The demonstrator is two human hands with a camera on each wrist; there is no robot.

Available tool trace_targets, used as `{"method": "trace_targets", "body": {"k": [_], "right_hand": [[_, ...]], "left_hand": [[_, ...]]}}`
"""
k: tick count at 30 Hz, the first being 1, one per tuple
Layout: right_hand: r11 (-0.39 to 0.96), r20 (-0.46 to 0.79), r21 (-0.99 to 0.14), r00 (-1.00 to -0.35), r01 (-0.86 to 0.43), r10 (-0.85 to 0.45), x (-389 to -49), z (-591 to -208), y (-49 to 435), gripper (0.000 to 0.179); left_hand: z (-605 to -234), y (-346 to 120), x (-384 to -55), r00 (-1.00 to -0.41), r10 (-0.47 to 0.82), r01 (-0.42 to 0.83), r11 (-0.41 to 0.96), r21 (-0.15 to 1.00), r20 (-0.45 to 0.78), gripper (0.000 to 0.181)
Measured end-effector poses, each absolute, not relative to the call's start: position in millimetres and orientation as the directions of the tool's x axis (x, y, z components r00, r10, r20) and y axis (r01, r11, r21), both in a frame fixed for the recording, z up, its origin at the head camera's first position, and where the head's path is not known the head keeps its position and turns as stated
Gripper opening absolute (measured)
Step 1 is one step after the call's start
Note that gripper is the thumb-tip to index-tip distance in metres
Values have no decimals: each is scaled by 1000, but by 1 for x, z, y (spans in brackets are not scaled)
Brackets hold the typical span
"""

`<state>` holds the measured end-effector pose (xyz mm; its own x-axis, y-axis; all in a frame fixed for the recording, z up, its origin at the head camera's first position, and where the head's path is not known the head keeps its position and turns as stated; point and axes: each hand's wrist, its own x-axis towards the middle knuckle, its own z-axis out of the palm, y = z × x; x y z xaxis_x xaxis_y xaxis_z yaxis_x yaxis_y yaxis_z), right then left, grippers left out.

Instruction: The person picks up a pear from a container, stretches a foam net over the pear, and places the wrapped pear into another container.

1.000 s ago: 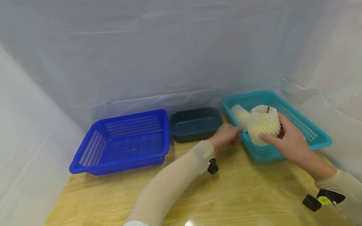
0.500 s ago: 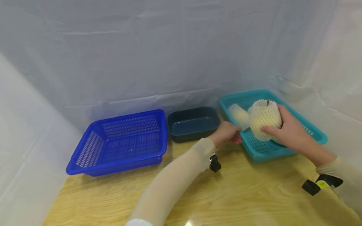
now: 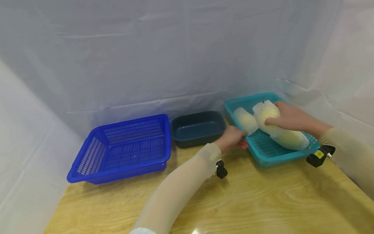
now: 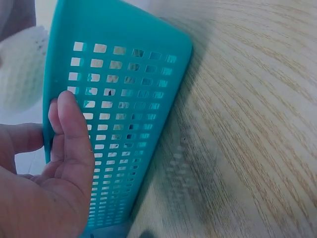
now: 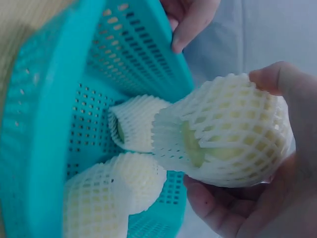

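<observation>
My right hand point(image 3: 287, 117) holds a pale yellow pear point(image 5: 233, 134) in a white foam net over the teal basket point(image 3: 271, 160). Thumb and fingers wrap the pear's far side in the right wrist view, and the net's open end faces the basket. Inside the basket lie more netted pears: one at the left point(image 3: 246, 121), one at the front right point(image 3: 292, 139), and one between point(image 5: 141, 178), largely hidden in the head view. My left hand point(image 3: 232, 138) pinches the basket's left rim, thumb inside and fingers point(image 4: 72, 119) against the outer wall.
A dark green-blue dish point(image 3: 198, 143) stands just left of the teal basket. Left of it is a blue basket point(image 3: 131, 167) with slotted walls. All rest on a wooden table point(image 3: 248, 201), with a white sheet point(image 3: 175, 48) behind and at both sides.
My right hand has carried the pear back and left over the basket and tilted it, bringing the front-right pear into sight. The left hand stays at the rim.
</observation>
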<state>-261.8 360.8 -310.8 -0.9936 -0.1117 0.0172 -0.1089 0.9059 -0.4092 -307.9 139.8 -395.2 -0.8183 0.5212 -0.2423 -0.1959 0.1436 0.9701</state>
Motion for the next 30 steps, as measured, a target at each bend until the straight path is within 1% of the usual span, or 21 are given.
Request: {"method": "trace_targets", "body": {"k": [5, 8, 11, 16, 21, 26, 30], "right_hand": [[932, -54, -343, -989, -114, -141, -280, -308, 364, 93], [934, -117, -344, -982, -103, -151, -288, -307, 365, 91], [931, -195, -353, -967, -87, -164, -296, -308, 364, 92], [938, -313, -340, -931, -72, -185, -306, -313, 358, 97], [952, -390, -297, -902, -68, -186, -313, -317, 354, 99], [965, -473, -248, -859, -83, -196, -316, -322, 350, 100], [967, -533, -243, -821, -82, -204, -316, -330, 347, 101]], "left_hand": [[-396, 141, -309, -818, 518, -205, 142, 968, -249, 27], [-396, 143, -310, -817, 520, -202, 145, 968, -249, 26], [-396, 143, -310, -819, 518, -198, 146, 969, -246, 29], [-395, 142, -308, -824, 508, -196, 155, 968, -249, 31], [-396, 144, -307, -820, 509, -198, 175, 964, -261, 26], [-395, 145, -306, -813, 520, -202, 171, 964, -263, 30], [-394, 146, -305, -817, 517, -202, 158, 966, -256, 30]]}}
